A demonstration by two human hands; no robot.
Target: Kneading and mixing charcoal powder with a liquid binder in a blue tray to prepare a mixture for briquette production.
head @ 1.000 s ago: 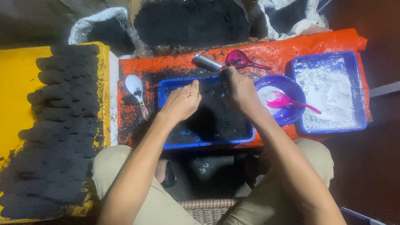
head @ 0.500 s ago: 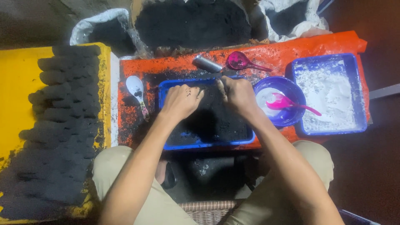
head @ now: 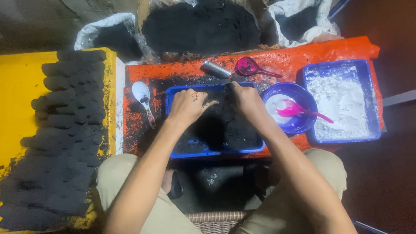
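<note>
Black powder [head: 225, 130] in blue tray [head: 173, 93], orange sheet [head: 303, 56] beneath, yellow board [head: 17, 82] with black lumps [head: 69, 112], white spoon [head: 141, 93], pink scoop [head: 294, 109], blue bowl [head: 303, 93].

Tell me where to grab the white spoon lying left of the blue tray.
Take the white spoon by its thin handle, the end nearer the person. Come from the left, probably with the left hand: the blue tray walls off the right side, and the bowl end is wide and dusted with black powder.
</note>
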